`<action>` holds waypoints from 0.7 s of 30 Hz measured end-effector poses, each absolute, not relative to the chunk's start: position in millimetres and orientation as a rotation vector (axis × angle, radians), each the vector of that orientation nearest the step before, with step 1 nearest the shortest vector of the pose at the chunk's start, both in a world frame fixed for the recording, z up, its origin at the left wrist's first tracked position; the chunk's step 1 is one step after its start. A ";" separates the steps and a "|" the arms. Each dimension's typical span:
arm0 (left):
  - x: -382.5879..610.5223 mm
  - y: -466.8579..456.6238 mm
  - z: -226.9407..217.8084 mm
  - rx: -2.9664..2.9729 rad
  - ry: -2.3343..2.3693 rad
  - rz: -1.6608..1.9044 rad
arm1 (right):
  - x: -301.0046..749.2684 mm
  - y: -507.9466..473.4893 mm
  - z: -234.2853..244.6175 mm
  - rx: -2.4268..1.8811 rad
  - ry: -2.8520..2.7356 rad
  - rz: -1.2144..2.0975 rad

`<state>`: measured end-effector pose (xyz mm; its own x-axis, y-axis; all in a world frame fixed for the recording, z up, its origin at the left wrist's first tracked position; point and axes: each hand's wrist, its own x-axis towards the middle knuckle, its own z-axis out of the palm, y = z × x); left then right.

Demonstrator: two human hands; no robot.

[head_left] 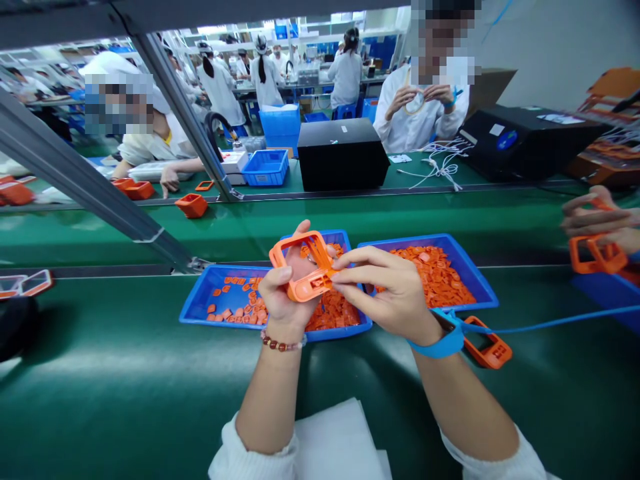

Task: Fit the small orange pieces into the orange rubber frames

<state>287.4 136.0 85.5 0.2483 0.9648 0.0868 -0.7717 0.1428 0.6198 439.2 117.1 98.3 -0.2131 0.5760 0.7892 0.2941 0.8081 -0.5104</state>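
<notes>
An orange plastic frame (306,288) with a large rectangular opening is held up above the trays. My left hand (287,300) is closed around its left side and underside, the thumb at its near edge. At the right edge of the frame, my right hand (387,290) has its fingertips pinched together; whether a small part is between them is hidden. A blue wrist strap (443,340) with a cord circles my right wrist. Behind and below my hands are a blue tray of small orange parts (220,319) and a second blue tray (487,293) heaped with similar parts.
Another orange frame (487,343) lies on the green table (125,393) beside my right wrist. White sheets (340,443) lie between my forearms. A metal post (115,200) slants across the left. At the right edge, a co-worker's hands (603,217) hold an orange frame.
</notes>
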 end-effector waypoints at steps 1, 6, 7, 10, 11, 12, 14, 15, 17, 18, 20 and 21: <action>287.3 135.9 85.9 0.627 0.373 1.305 | 439.1 117.0 98.5 -0.666 -1.818 0.283; 285.0 134.8 87.5 0.633 0.395 1.336 | 437.9 117.7 95.3 -0.656 -1.823 0.237; 284.5 134.5 87.7 0.632 0.397 1.338 | 437.6 117.8 94.5 -0.666 -1.817 0.217; 283.7 134.2 87.8 0.633 0.391 1.343 | 436.2 117.3 93.9 -0.685 -1.809 0.185; 283.6 134.3 87.8 0.634 0.389 1.346 | 435.7 116.8 94.2 -0.681 -1.811 0.185; 283.7 134.3 87.6 0.633 0.391 1.351 | 435.3 116.2 94.7 -0.675 -1.813 0.184; 283.6 134.5 87.3 0.629 0.398 1.365 | 434.6 115.1 95.7 -0.673 -1.827 0.163; 283.5 134.5 87.2 0.627 0.403 1.370 | 434.5 114.7 95.9 -0.684 -1.839 0.141; 283.0 134.5 87.2 0.629 0.407 1.372 | 434.8 114.2 95.9 -0.698 -1.876 0.088; 282.7 134.4 87.3 0.628 0.404 1.370 | 435.1 114.4 95.7 -0.692 -1.894 0.065; 282.6 134.4 87.5 0.617 0.388 1.360 | 435.9 115.4 94.9 -0.651 -1.916 0.050; 282.8 134.4 87.6 0.609 0.383 1.354 | 436.4 116.3 94.4 -0.627 -1.917 0.053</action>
